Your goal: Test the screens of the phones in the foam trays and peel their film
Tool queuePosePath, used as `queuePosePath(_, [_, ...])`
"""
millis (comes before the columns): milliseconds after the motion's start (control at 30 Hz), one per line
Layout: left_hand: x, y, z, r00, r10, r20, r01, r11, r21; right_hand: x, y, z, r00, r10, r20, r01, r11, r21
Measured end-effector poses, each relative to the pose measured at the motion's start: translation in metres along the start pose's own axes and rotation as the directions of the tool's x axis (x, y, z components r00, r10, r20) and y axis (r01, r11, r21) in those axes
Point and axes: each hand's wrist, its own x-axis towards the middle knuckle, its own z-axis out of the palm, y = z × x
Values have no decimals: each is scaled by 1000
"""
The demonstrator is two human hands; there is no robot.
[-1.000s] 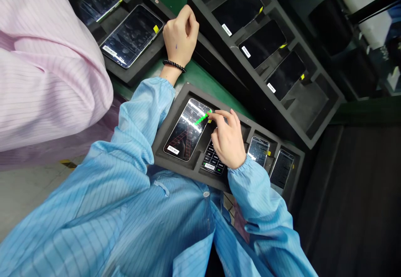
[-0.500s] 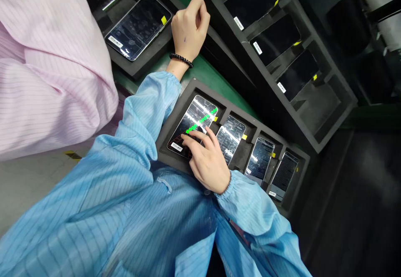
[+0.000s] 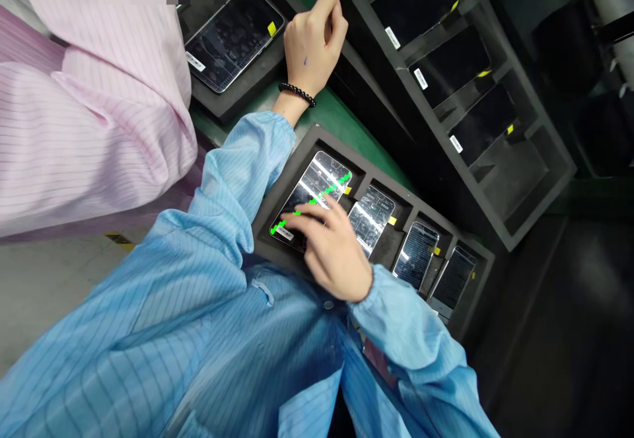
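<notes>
My right hand reaches over the nearest phone with its fingers apart, a fingertip at the lower left of the screen by a white label. A stepped green line crosses that screen diagonally, from the upper right to the lower left. The phone lies in the first slot of a black foam tray in front of my body. Beside it are a second phone, a third phone and a fourth phone. My left hand, with a black bead bracelet, is curled closed beyond the tray; nothing shows in it.
A larger black tray at the upper right holds dark phones with yellow tabs, plus one vacant slot. Left of my left hand, another phone lies in a tray. A person's pink striped sleeve is close on the left. Green tabletop shows between trays.
The green line has lengthened to the screen's lower left corner, and my right fingertips have shifted slightly down the screen. My left hand stays curled. The whole view has shifted slightly.
</notes>
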Motion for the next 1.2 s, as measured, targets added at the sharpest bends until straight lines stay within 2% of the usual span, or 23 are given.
queuePosePath(67, [1,-1,2,1000,1,-1,-1,1000,1,10,18,-13,987,128,-98,-137,986,-94])
queuePosePath(133, [1,-3,2,1000,7,0,-7,1000,-1,21,34,-20,968,192,-160,-218,961,-167])
queuePosePath(233, [1,-6,3,1000,23,4,-23,1000,-5,34,50,-20,977,164,-135,-192,952,-239])
queuePosePath(333, [0,-7,3,999,32,5,-32,999,-4,41,56,-15,988,122,-91,-143,947,-287])
queuePosePath(667, [1,-3,2,1000,24,0,-24,1000,14,28,43,-12,985,153,-73,-168,947,-275])
queuePosePath(1033, [-1,0,-5,999,9,42,-10,1000,24,5,21,-7,992,128,-13,-127,958,-259])
queuePosePath(1200, [2,-2,0,999,-11,38,11,1000,-5,-4,10,-5,993,115,-12,-114,961,-252])
